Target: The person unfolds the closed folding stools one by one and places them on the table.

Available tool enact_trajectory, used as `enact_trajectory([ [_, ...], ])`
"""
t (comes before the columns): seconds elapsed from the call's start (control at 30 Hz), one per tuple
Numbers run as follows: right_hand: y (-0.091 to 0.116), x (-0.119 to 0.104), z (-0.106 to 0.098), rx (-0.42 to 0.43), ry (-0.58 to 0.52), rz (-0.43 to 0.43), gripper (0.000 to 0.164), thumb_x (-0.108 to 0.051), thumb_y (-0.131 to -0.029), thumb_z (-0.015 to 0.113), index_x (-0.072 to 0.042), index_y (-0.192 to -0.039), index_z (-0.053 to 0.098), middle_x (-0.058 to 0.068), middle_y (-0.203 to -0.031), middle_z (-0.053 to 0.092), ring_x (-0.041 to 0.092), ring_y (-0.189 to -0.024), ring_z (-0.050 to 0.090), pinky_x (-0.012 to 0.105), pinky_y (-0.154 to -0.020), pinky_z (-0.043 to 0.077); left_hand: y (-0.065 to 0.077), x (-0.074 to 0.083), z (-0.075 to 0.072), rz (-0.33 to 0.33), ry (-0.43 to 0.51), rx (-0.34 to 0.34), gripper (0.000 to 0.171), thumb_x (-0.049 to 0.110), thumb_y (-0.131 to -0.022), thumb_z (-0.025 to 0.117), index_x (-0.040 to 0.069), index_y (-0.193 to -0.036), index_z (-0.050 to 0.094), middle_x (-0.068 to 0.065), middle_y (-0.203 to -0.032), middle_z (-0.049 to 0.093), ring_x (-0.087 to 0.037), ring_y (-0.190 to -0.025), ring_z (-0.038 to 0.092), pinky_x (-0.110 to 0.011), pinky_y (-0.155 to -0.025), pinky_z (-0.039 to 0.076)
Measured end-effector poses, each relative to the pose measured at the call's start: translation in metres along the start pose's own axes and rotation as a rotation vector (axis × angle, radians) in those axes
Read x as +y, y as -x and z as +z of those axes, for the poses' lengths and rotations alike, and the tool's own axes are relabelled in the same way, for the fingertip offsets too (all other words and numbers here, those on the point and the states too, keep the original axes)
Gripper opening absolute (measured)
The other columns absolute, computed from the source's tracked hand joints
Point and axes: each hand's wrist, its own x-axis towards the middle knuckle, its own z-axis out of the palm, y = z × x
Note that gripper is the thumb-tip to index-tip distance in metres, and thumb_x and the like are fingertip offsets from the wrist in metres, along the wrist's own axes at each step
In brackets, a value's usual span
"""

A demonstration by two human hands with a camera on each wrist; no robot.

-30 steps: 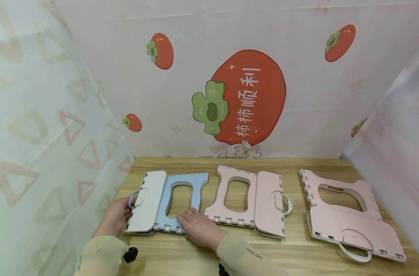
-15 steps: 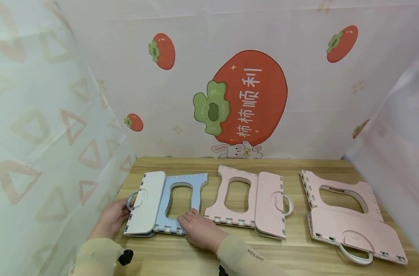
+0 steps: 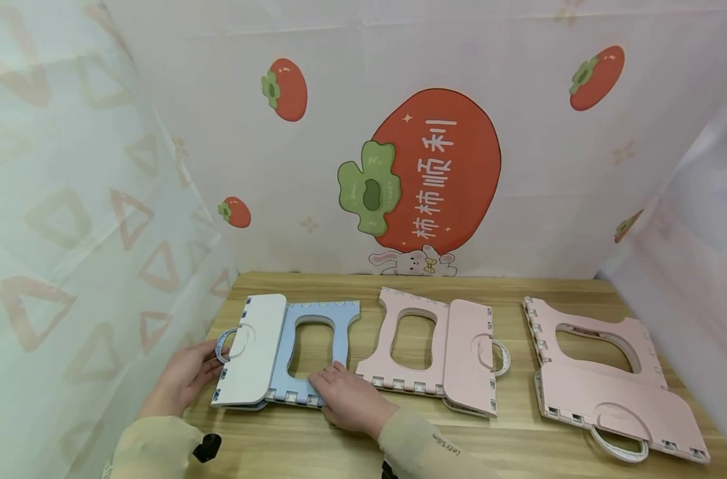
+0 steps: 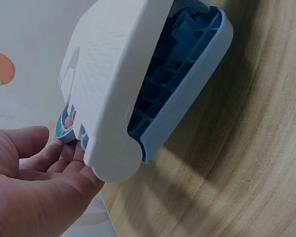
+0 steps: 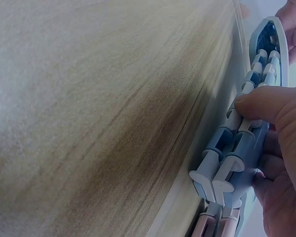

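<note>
A folding stool with a white seat panel (image 3: 252,349) and blue legs (image 3: 284,372) lies folded flat at the left of the table. My left hand (image 3: 183,372) is at the panel's outer edge, its fingers reaching under it beside the small loop handle (image 3: 222,346). In the left wrist view the thumb stands apart from the panel, and a fingertip shows through the handle (image 4: 65,129). My right hand (image 3: 351,399) grips the near bar of the blue leg frame, fingers on top by the opening. The right wrist view shows its thumb (image 5: 256,102) over the hinged edge.
A pink folding stool (image 3: 467,356) lies folded just right of the blue one, its handle facing right. Farther right, another pink folding stool (image 3: 614,399) lies at the table's right side, handle toward the front. Printed cloth walls (image 3: 303,153) enclose the wooden table (image 3: 315,442).
My left hand has moved a little to the left, and the white panel's outer edge and handle have shifted left with it. My right hand keeps its grip in place.
</note>
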Motion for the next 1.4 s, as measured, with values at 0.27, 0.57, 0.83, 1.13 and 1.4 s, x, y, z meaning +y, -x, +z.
enact_trajectory([
  [0.27,0.001,0.001,-0.002,0.04,-0.004,-0.011,0.048,-0.02,-0.094,0.073,-0.008,-0.138,0.056,0.003,-0.125,0.068,0.018,-0.123,0.062,0.038,-0.117,0.041,0.003,0.004,-0.003,0.0,0.043,-0.007,0.044,0.021,-0.112,0.038,-0.011,-0.141,0.043,0.004,-0.091,0.069,-0.008,-0.086,0.063,-0.026,-0.078,0.056],
  [0.57,0.004,0.0,-0.004,0.081,-0.004,-0.009,0.047,-0.019,-0.093,0.074,-0.009,-0.135,0.057,0.002,-0.121,0.068,0.016,-0.12,0.063,0.036,-0.117,0.042,0.008,0.009,-0.006,0.019,0.07,-0.054,0.05,0.02,-0.113,0.032,-0.01,-0.153,0.027,0.003,-0.096,0.069,-0.008,-0.089,0.062,-0.026,-0.08,0.055],
  [0.83,0.004,-0.001,-0.007,0.054,-0.041,0.035,0.048,-0.021,-0.093,0.074,-0.008,-0.137,0.057,0.003,-0.127,0.066,0.02,-0.126,0.061,0.035,-0.118,0.039,0.012,0.014,-0.005,0.04,0.108,-0.06,0.049,0.022,-0.113,0.036,-0.007,-0.151,0.03,0.004,-0.097,0.07,-0.008,-0.09,0.063,-0.027,-0.08,0.055],
  [1.13,0.005,0.0,-0.007,0.049,-0.082,0.056,0.05,-0.027,-0.094,0.075,-0.01,-0.137,0.057,0.003,-0.128,0.066,0.021,-0.128,0.06,0.034,-0.117,0.04,0.019,0.02,-0.003,0.057,0.189,-0.081,0.027,0.022,-0.111,0.043,0.003,-0.128,0.053,0.002,-0.094,0.071,-0.011,-0.089,0.065,-0.028,-0.079,0.056],
  [1.4,0.004,0.001,-0.008,0.036,-0.093,0.07,0.05,-0.026,-0.094,0.075,-0.009,-0.138,0.058,0.004,-0.13,0.066,0.023,-0.13,0.059,0.035,-0.117,0.041,0.023,0.023,-0.001,0.085,0.255,-0.094,0.022,0.022,-0.11,0.046,0.006,-0.119,0.059,0.0,-0.092,0.07,-0.011,-0.087,0.066,-0.028,-0.079,0.055],
])
